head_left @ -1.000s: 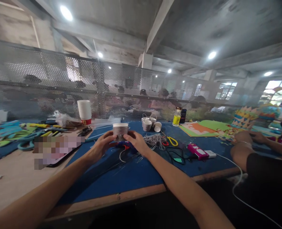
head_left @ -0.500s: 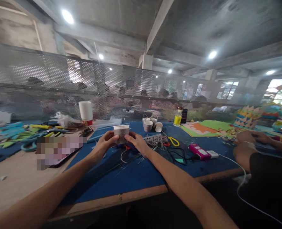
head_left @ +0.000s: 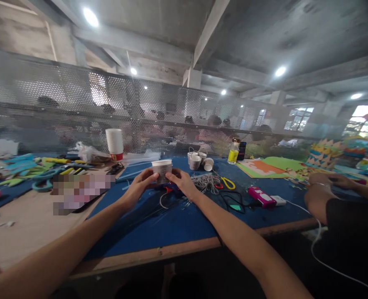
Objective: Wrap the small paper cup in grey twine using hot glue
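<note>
Between my two hands is a paper cup with a white rim and a grey, cord-like covering round its side. My left hand grips its left side, thumb on the near face. From the right, my right hand grips it too, thumb in front. The cup is held over the blue mat; its lower part is partly hidden. Just below lie a red-and-blue item, mostly covered by my hands, and a thin pale loop. Grey cord lies in a tangle right of my right hand.
Small grey cups stand behind the cord, one on its side. Yellow-handled scissors, a magenta box and a yellow-labelled bottle are to the right. Stacked white cups stand back left. Another person's arm rests at far right.
The view has shifted slightly, so the scene sits a little differently in the frame. Both hands still hold the cup, which now tilts slightly.
</note>
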A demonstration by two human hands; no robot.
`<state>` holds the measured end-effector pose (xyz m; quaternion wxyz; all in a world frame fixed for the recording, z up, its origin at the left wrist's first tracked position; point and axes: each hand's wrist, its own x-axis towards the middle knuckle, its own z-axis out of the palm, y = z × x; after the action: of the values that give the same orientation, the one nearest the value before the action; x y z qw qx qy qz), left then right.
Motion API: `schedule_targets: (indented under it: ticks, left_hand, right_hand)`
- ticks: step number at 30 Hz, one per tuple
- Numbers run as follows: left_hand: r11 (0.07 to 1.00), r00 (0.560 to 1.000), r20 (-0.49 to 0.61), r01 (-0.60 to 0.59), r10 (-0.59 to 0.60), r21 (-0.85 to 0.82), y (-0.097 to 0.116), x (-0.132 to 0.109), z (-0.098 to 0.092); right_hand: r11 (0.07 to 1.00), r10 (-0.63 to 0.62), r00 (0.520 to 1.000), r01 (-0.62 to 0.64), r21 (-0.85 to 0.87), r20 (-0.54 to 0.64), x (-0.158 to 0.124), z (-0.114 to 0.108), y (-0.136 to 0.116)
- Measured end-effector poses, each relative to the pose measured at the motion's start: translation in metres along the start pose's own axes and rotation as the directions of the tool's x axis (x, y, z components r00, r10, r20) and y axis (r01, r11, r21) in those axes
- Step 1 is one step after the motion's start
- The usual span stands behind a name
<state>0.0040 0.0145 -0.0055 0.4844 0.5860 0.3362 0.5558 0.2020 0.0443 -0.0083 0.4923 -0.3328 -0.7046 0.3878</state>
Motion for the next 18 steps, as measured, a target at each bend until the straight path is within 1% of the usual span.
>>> schedule_targets:
  ticks: [3,8,12,16,18]
  left_hand:
    - [1.0,1.0,-0.008,-0.009,0.009,-0.002,-0.001,0.001,-0.001]
    - [0.999,1.0,0.023,0.0,0.001,-0.039,-0.007,0.004,-0.005]
    - [0.999,1.0,0.017,0.012,-0.011,-0.051,-0.01,0.005,-0.005]
    - [0.997,0.999,0.043,0.008,-0.005,-0.071,-0.008,0.003,-0.001]
    - [0.998,0.999,0.052,0.008,-0.004,-0.061,-0.007,0.001,0.0]
  right_hand:
    - [1.0,-0.013,1.0,0.013,-0.008,-0.005,-0.001,0.0,-0.002]
    - [1.0,0.002,1.0,-0.002,-0.01,-0.023,-0.003,0.001,0.0]
    - [0.997,-0.018,0.998,0.013,-0.071,-0.062,-0.003,0.001,0.003]
    - [0.99,-0.041,0.994,0.028,-0.137,-0.099,-0.004,0.002,0.002]
    - [0.983,-0.075,0.992,0.056,-0.177,-0.103,-0.005,0.003,0.001]
